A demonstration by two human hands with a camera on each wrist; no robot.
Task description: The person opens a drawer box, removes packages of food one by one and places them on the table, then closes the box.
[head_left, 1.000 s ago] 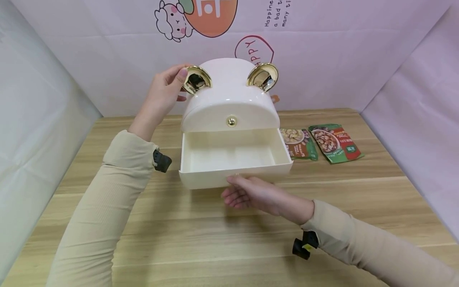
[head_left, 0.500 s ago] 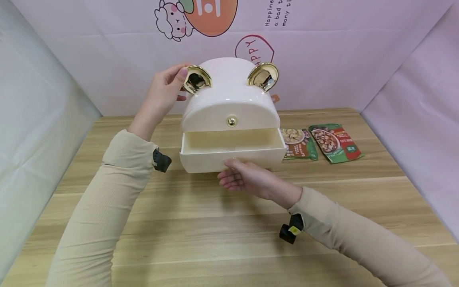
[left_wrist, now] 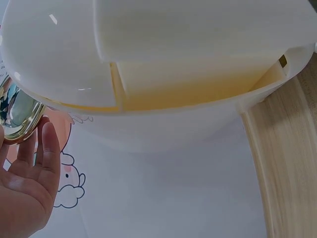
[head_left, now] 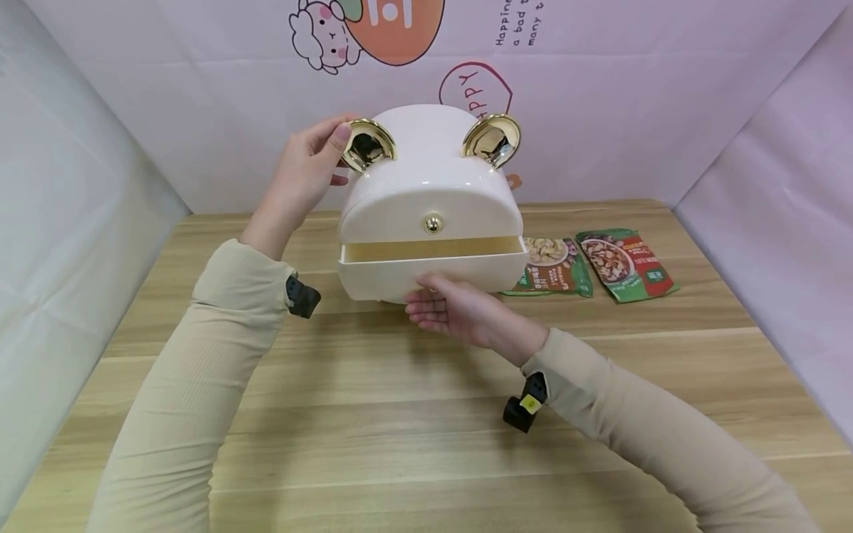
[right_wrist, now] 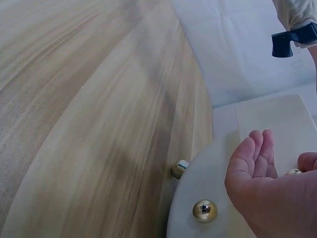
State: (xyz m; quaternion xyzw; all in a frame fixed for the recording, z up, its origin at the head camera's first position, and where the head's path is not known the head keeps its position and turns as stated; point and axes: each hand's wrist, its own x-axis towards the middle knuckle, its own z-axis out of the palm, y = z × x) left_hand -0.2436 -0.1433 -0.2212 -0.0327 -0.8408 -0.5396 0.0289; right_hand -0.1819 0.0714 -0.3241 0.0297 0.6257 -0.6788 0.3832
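On the desk [head_left: 373, 459], near its far edge, I see a white box [head_left: 426, 152], front toward the head camera. Its drawer [head_left: 373, 280] juts partway toward the person, long side running left-right. The left hand [head_left: 301, 169] reaches up, fingers pinching a gold ear's [head_left: 386, 148] rim; the right hand [head_left: 469, 314] reaches in low, thumb against the drawer front, other fingers loose, gripping nothing. Only my right wrist view plainly shows gold balls [right_wrist: 205, 211] low on the box.

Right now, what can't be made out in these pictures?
Drawer floor: head view, hidden by the drawer front.
Left end of left packet: head view, behind white box.
Drawer knob: right wrist view, partly covered by right hand.
Wall lettering: head view, cut off by top edge.
Small print on right packet: head view, too small.
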